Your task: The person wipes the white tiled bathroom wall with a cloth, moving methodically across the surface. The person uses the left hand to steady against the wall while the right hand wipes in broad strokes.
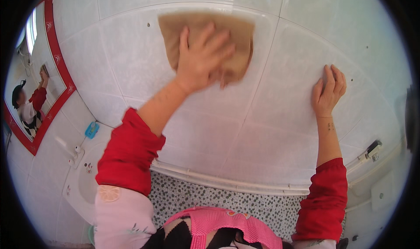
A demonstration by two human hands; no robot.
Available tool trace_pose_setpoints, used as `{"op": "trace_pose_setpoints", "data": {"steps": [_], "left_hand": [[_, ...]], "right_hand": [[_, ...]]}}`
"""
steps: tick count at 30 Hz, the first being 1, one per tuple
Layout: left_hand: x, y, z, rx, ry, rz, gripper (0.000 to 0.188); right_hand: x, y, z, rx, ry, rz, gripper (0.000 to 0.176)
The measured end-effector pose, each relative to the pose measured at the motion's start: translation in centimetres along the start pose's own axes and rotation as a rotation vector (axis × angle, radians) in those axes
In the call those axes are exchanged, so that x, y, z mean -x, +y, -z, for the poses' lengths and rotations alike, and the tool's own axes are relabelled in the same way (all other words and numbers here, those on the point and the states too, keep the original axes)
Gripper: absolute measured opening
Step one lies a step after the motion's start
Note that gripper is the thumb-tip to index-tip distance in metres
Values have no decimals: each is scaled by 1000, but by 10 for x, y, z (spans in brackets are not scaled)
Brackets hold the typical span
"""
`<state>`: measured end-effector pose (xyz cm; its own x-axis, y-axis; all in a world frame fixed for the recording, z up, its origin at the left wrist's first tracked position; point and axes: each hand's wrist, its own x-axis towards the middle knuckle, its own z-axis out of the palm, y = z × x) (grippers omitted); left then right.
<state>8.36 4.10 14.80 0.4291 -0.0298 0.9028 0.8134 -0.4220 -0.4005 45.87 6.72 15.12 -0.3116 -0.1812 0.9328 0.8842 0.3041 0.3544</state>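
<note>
My left hand [199,62] lies with its fingers spread over a folded brown cloth [241,35], pressing it to the white tiled wall [203,127]. Motion blurs the hand and the cloth a little. Some of the cloth's lower edge bunches under the palm. Off to the right, my right hand [329,91] rests against the same wall, its fingers slightly bent and nothing in it. Both forearms are bare below rolled red sleeves.
A red-framed mirror [54,55] hangs at left, reflecting a person at the wall. Below it are a white washbasin [78,190], a faucet [77,153] and a blue soap dish [92,130]. White pipes [229,182] run along the wall's foot above a pebble-patterned floor [183,193].
</note>
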Motion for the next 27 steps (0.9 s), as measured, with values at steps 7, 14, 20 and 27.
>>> {"op": "trace_pose_setpoints", "data": {"steps": [7, 14, 20, 27], "left_hand": [[233, 103, -9, 111, -503, 63, 45], [265, 107, 9, 77, -588, 112, 40], [137, 17, 11, -108, -266, 82, 44], [-36, -41, -1, -217, 246, 220, 47]], "right_hand": [[1, 1, -7, -25, 29, -6, 42], [2, 7, -3, -13, 22, 8, 41], [2, 4, -3, -18, 11, -9, 41], [1, 4, -5, -32, 15, -17, 41]]}}
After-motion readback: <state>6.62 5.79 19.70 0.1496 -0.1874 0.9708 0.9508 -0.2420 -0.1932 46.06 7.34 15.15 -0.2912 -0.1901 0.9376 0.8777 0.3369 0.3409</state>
